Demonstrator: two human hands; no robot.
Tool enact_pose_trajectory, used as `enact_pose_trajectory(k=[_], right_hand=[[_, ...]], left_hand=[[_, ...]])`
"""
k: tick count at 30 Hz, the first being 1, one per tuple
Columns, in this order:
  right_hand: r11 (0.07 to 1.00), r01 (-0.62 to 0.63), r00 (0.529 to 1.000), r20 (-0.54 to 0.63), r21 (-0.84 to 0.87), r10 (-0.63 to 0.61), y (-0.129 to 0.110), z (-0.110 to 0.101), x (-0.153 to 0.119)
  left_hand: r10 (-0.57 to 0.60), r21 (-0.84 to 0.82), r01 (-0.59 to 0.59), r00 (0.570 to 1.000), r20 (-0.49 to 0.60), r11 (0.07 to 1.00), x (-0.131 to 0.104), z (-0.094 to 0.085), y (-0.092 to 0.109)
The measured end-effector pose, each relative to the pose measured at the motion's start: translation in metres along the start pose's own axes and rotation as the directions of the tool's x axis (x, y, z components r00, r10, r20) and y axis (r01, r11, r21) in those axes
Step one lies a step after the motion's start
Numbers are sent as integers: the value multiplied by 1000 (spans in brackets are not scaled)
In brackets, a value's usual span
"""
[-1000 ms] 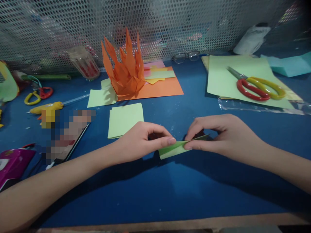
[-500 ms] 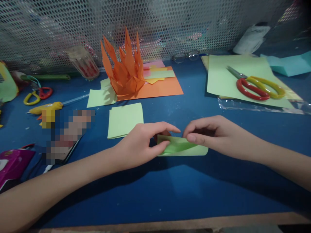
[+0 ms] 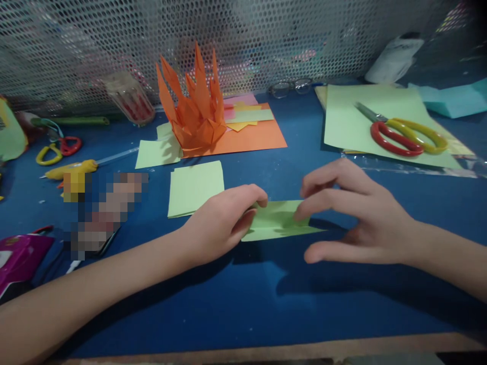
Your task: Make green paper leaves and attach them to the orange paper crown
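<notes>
Green slip (image 3: 281,215) sits btwn the hands, creased lengthwise; flat on the surface (image 3: 182,309) or a bit above, can't tell. L hand (image 3: 222,220) has its fingers curled over the left end, thumb on the near side, prob. to stop it skidding. R hand (image 3: 365,218) is released, fingers splayed, thumb well apart; index at the right end, contact unclear. Stack (image 3: 196,185) lies just beyond L hand, prob. for easy reach; scissors (image 3: 382,120) rest on the big sheet (image 3: 342,114), prob. parked out of the way.

Vs 0.5 s ago: R thumb's off the slip & lower, L fingers are tucked in more, slip's flatter w/ its bent flap gone. Stack & scissors unchanged.
</notes>
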State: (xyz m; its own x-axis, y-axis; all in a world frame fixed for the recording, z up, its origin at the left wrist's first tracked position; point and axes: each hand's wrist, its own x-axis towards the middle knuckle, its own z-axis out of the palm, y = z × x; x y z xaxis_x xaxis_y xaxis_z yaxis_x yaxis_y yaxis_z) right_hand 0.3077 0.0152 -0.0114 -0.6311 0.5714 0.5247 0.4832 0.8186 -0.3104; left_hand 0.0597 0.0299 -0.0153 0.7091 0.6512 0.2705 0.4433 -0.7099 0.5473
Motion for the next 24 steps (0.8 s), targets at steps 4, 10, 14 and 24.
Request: enact_pose_trajectory(k=[4, 10, 14, 24], right_hand=[[982, 175, 979, 123, -75, -165, -3, 4, 0], [995, 3, 939, 342, 101, -38, -5, 9, -4], [955, -186, 905, 419, 229, 76, -4, 8, -3], [858, -438, 827, 494, 268, 268, -1, 12, 2]], left_hand=[[56, 24, -57, 998, 9, 998, -1, 3, -4], [81, 221, -88, 996, 37, 971, -2, 9, -8], [86, 321, -93, 996, 36, 943, -4, 10, -2], [362, 445, -311, 931, -32, 840, -17, 12, 38]])
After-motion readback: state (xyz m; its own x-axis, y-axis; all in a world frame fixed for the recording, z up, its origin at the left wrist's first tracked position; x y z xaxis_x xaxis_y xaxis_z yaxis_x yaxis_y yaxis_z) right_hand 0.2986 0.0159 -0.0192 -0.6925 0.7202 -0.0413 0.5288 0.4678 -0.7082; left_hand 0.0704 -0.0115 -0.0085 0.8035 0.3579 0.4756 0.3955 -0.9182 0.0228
